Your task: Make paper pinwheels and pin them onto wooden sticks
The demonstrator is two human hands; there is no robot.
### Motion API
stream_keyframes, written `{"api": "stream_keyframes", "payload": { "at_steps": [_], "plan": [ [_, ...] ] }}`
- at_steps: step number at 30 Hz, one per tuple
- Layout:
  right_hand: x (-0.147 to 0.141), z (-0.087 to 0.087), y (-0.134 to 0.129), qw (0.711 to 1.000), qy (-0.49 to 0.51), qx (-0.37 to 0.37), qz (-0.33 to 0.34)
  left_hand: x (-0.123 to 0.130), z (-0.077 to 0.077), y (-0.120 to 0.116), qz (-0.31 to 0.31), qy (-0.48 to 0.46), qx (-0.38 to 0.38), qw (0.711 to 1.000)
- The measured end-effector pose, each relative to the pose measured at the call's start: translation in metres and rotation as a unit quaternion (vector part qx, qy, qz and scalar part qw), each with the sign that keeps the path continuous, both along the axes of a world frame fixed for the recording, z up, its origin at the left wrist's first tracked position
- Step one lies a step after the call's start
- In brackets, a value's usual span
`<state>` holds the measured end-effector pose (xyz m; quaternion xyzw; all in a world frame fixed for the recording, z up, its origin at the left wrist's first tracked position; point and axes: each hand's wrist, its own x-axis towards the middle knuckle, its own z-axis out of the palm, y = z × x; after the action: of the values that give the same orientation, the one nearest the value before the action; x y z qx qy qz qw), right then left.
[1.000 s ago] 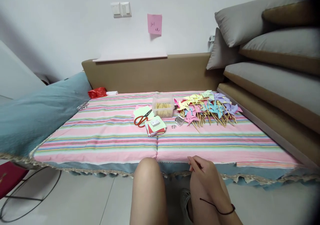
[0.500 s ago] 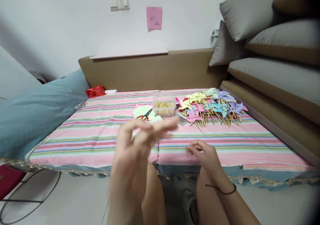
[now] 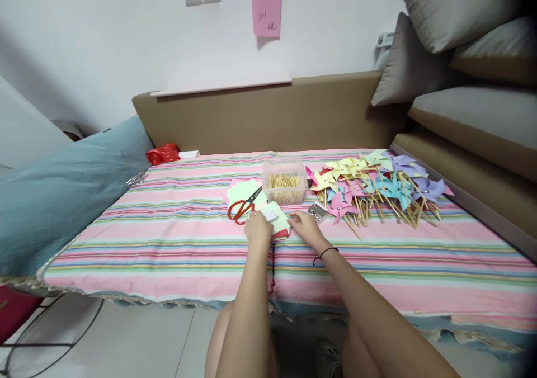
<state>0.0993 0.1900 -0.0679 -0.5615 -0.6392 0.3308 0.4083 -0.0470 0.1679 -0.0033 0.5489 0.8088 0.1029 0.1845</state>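
Note:
On the striped cloth, a small stack of paper squares [image 3: 282, 225] lies between my hands, pale green on top with red at the lower edge. My left hand [image 3: 257, 228] is at the stack's left side, its fingers closed at a small white-and-grey object [image 3: 271, 216] lying over the paper. With bent fingers, my right hand [image 3: 307, 228] pinches at the right edge of the green paper; the fingertips are small in view. Red-handled scissors [image 3: 242, 209] lie on more pale green sheets [image 3: 244, 190] just left. Beside my right hand sits a small shiny packet [image 3: 318, 211].
Behind the paper stands a clear plastic box [image 3: 288, 165] of short wooden sticks [image 3: 284, 181]. Several coloured paper pinwheels [image 3: 375, 182] on sticks are heaped at the right. A red plastic bag [image 3: 163, 154] lies back left. Grey cushions [image 3: 470, 126] are stacked at the right.
My left hand has come down from its raised, blurred position to the paper. My right hand has moved forward and left from near my lap to the paper's right edge. The view has tilted down.

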Motion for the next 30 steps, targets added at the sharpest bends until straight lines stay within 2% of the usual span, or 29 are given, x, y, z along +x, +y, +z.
{"api": "stream_keyframes", "payload": {
  "at_steps": [4, 8, 17, 25, 30],
  "plan": [
    [-0.011, -0.013, 0.009, 0.999, -0.033, -0.009, -0.028, -0.001, -0.005, 0.009, -0.016, 0.025, -0.012, 0.999],
    [-0.016, -0.016, 0.011, 0.998, -0.043, -0.016, -0.044, -0.006, -0.005, 0.012, -0.03, 0.032, -0.014, 0.999],
    [0.0, 0.001, 0.008, 0.997, -0.009, -0.041, -0.067, -0.013, -0.003, 0.015, -0.043, 0.005, -0.018, 0.999],
    [0.0, 0.004, 0.002, 0.99, 0.09, -0.095, -0.049, -0.009, -0.008, 0.014, -0.025, -0.041, -0.003, 0.999],
    [-0.006, 0.0, 0.006, 0.965, 0.196, -0.161, -0.061, -0.02, -0.016, 0.017, 0.017, -0.091, 0.018, 0.996]
  ]
}}
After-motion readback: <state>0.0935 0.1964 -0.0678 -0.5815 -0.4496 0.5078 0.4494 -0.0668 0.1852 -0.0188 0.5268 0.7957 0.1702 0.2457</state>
